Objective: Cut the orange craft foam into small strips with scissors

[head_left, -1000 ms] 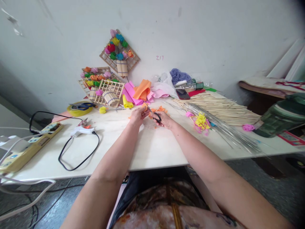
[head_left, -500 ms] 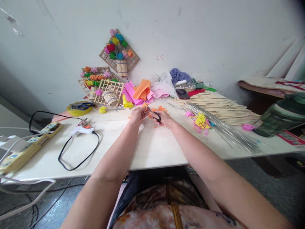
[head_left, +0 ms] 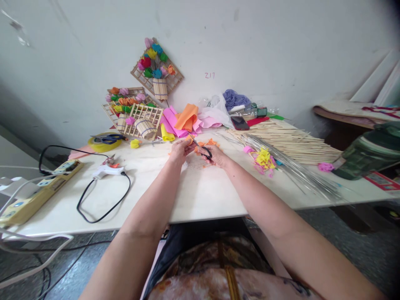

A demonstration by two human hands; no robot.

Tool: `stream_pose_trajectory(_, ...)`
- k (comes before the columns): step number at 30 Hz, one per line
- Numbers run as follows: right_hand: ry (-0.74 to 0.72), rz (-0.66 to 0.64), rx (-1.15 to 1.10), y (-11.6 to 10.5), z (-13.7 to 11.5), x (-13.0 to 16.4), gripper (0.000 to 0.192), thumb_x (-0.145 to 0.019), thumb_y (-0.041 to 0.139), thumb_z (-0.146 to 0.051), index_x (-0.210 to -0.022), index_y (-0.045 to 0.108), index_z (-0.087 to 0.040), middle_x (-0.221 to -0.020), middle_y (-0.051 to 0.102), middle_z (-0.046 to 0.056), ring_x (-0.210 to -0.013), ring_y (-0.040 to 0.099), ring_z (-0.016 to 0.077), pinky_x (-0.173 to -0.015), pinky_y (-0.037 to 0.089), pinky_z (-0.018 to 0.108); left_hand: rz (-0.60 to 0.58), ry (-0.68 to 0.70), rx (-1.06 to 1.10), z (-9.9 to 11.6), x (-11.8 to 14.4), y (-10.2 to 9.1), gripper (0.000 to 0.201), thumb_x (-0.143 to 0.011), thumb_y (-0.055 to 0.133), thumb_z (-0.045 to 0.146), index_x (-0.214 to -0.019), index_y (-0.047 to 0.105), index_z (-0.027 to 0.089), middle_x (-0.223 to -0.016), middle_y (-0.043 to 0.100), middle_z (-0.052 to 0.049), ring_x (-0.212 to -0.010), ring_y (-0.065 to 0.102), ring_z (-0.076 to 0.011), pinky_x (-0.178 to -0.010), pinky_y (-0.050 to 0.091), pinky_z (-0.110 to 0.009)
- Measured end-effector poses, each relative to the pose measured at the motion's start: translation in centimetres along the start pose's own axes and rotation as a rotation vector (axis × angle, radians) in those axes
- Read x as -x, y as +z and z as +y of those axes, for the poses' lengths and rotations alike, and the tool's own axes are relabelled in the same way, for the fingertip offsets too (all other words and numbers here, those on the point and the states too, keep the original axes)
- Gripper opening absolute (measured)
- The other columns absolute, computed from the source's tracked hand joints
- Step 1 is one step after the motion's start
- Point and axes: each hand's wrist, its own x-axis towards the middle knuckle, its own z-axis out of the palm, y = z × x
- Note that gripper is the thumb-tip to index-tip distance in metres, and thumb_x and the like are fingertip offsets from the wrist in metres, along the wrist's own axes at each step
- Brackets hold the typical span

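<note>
A plain whitish wall (head_left: pixel 281 50) with scuffs and a small red mark fills the far side. A pale table (head_left: pixel 203 196) runs left to right against it in soft, even light. Below lies a dark grey tiled floor (head_left: pixel 350 250). At the far right stands a low wooden bench (head_left: pixel 340 116), white boards (head_left: pixel 379 81) leaning behind it.

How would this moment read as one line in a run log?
left hand: holds orange piece | right hand: holds black scissors at it | orange scraps on table

A white table (head_left: pixel 200 196) carries a glue gun (head_left: pixel 105 170), bamboo sticks (head_left: pixel 290 141) and orange scraps (head_left: pixel 210 143).
</note>
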Motion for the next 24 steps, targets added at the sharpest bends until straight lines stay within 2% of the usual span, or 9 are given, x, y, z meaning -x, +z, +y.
stream_pose_trajectory(9,-0.014,-0.011,0.021,-0.1,0.24,-0.29,0.033,-0.085,0.067,-0.05,-0.083,0.058,-0.018,-0.052,0.047,-0.007,-0.033,0.036,0.0049,-0.03,0.019,0.017,0.002,-0.026,-0.008,0.23,-0.1,-0.24,0.016,-0.07,0.076,0.016,-0.082,0.066,0.013,-0.07,0.071,-0.003,-0.064,0.07,-0.0115,-0.067,0.056,-0.021)
stream_pose_trajectory(13,-0.02,-0.01,0.02,-0.12,0.32,-0.33,0.033,-0.085,0.067,-0.05,-0.084,0.06,-0.018,-0.053,0.047,-0.007,-0.033,0.036,0.005,-0.03,0.019,0.017,0.0,-0.026,-0.003,0.19,-0.21,-0.36,0.012,-0.073,0.074,0.016,-0.082,0.066,0.013,-0.069,0.071,-0.003,-0.061,0.068,-0.0095,-0.065,0.055,-0.019)
stream_pose_trajectory(24,0.018,0.003,-0.034,0.21,-0.39,0.37,0.026,-0.09,0.065,-0.041,-0.082,0.059,-0.017,-0.052,0.048,-0.006,-0.034,0.038,0.0044,-0.031,0.021,0.016,0.028,-0.035,0.016,0.17,-0.34,-0.34,0.009,-0.074,0.071,0.015,-0.083,0.067,0.013,-0.07,0.071,-0.003,-0.065,0.07,-0.012,-0.068,0.055,-0.021)
